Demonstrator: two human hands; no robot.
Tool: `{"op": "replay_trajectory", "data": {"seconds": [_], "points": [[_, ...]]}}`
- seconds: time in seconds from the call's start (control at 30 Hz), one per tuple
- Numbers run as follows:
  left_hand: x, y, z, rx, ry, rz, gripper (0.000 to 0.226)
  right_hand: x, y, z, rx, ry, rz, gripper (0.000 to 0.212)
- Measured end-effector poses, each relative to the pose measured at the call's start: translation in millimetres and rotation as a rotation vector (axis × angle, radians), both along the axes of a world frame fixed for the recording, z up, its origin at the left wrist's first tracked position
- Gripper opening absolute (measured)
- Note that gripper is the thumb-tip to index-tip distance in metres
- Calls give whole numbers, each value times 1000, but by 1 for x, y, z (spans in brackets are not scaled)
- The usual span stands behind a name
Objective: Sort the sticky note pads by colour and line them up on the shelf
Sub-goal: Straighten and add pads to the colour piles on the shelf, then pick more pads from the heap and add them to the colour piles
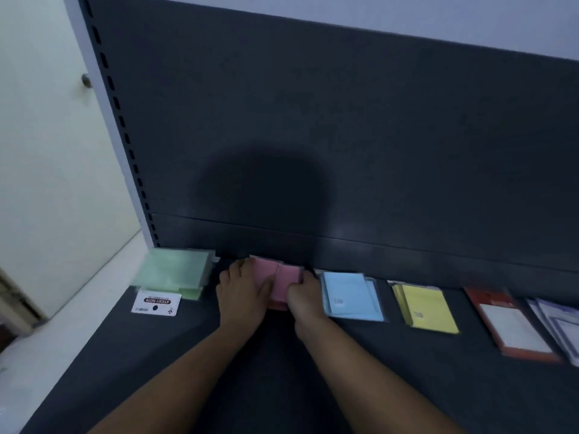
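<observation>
Left hand (242, 296): fingers curled at the left edge of the pink pads (280, 278), thumb laid across the top face; grips the stack. Right hand (305, 294): fingers curled at the right edge of the same stack; grips it. The stack sits between the 2 hands, its near end covered by them and its far end close to the back panel (344, 136).

Pink pads: flat, rectangular, matt pink; a seam down the middle shows 2 pads overlapping; the depth of the stack cannot be told through the blur.

Row on the dark shelf (313, 386), 6 groups, left to right:
1. green pads (174, 272), just left of the left hand; at least 2 layers, in clear wrap; 1 white label card (156, 303) reading "STICKY NOTE" lies at their near edge;
2. pink pads, in hand;
3. blue pads (352, 296), just beside the right hand; 2 visible, offset;
4. yellow pads (427, 308); 2 visible, offset;
5. 1 orange-bordered pad (513, 324) with a white face;
6. pale pads (560, 324) at the right frame edge; count unclear.

A pale door (47, 151) stands left of the shelf.
</observation>
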State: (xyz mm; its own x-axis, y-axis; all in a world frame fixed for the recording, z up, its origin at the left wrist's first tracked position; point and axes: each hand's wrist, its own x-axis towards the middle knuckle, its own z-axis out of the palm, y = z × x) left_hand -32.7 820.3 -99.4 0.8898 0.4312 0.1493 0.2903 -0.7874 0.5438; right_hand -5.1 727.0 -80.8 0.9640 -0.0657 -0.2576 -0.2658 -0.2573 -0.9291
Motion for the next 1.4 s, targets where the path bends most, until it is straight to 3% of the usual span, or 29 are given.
{"op": "replay_trajectory", "data": {"seconds": [0.17, 0.43, 0.57, 0.67, 0.93, 1.17, 1.4], "points": [[2, 3, 6, -87, 9, 27, 58, -3, -4, 0, -91, -67, 175, 55], [1, 3, 20, -193, 104, 63, 62, -10, -14, 16, -40, 5, 419, 55], [-4, -15, 31, -38, -13, 40, 59, -26, -36, 24, 33, -28, 535, 42], [-7, -52, 43, -50, -151, -88, 49, -35, -71, 32, 66, -96, 562, 45], [-15, -217, 55, -75, -271, -396, 33, -62, -279, 43, -341, -338, 192, 33], [-35, -407, 49, -117, -251, -738, 22, -129, -491, 43, -492, -260, -234, 26], [-67, -556, 37, -112, -166, -965, 23, -209, -626, 41, -568, -209, -512, 23]]}}
